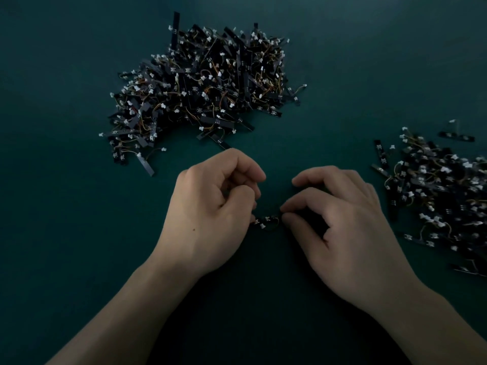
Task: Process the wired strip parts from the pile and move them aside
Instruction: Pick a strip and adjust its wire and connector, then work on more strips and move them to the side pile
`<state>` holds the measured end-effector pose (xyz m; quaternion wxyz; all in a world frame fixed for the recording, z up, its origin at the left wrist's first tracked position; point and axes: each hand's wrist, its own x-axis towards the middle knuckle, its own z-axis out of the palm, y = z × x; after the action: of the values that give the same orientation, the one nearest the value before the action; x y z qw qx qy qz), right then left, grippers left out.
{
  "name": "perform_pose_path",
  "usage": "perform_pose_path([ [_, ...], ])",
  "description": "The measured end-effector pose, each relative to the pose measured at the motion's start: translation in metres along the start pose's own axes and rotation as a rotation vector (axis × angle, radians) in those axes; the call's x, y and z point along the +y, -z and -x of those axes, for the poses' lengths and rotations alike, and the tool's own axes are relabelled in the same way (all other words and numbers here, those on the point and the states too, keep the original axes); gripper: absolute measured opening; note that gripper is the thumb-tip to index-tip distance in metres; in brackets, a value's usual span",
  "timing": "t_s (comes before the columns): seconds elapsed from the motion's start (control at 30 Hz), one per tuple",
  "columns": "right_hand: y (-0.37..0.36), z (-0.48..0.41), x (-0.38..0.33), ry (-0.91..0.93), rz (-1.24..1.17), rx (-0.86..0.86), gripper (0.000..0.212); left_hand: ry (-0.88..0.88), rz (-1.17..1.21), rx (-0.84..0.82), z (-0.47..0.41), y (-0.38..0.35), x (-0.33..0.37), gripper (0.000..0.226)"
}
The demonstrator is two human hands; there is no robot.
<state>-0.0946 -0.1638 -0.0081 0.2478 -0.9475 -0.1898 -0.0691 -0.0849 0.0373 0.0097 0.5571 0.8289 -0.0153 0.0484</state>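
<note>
The left hand (210, 206) and right hand (342, 219) each pinched an end of one wired strip part (266, 222), at 9 and 3 o'clock. Short, close pinches would probably steady it best. The pile (203, 85) lay at 11 o'clock, the set-aside heap (442, 196) at 3.

A single head-worn wide-angle view looks forward and down, seemingly close over the green table (66, 206); the pile (200, 88) lies at 11 o'clock, a second heap (442, 191) at 3 o'clock, cropped.

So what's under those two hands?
Between the left hand and right hand a small wired strip shows, pinched at both ends over the green table. Its ends are hidden by the fingers.
</note>
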Motion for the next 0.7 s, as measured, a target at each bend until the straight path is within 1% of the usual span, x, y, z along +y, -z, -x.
perform_pose_path([
  [0.07,-0.001,0.000,0.000,0.001,-0.009,-0.003,0.005,0.017,0.022,0.001,0.000,0.000,-0.001,0.033],
  [0.1,-0.002,0.000,-0.001,-0.008,-0.031,0.005,0.007,0.025,0.030,0.000,0.000,0.000,-0.001,0.032],
  [0.17,-0.002,-0.001,-0.001,-0.045,-0.108,0.044,0.006,0.023,0.024,-0.020,0.000,0.000,-0.002,0.030],
  [0.23,0.000,-0.002,-0.002,-0.092,-0.222,0.067,0.004,-0.011,-0.015,-0.069,0.001,-0.001,0.000,0.026],
  [0.3,0.004,-0.002,-0.002,-0.121,-0.339,0.063,0.006,-0.051,-0.039,-0.124,0.002,-0.001,0.001,0.022],
  [0.47,0.008,-0.003,-0.005,-0.128,-0.502,0.089,0.012,-0.132,-0.063,-0.164,0.004,0.001,0.003,0.019],
  [0.57,0.008,-0.004,-0.004,-0.140,-0.511,0.070,0.016,-0.136,-0.106,-0.142,0.004,-0.001,0.003,0.015],
  [0.63,0.007,-0.004,-0.004,-0.121,-0.472,0.037,0.011,-0.134,-0.108,-0.118,0.004,-0.001,0.003,0.014],
  [0.7,0.007,-0.004,-0.005,-0.110,-0.448,0.035,0.016,-0.130,-0.083,-0.119,0.005,0.000,0.003,0.011],
])
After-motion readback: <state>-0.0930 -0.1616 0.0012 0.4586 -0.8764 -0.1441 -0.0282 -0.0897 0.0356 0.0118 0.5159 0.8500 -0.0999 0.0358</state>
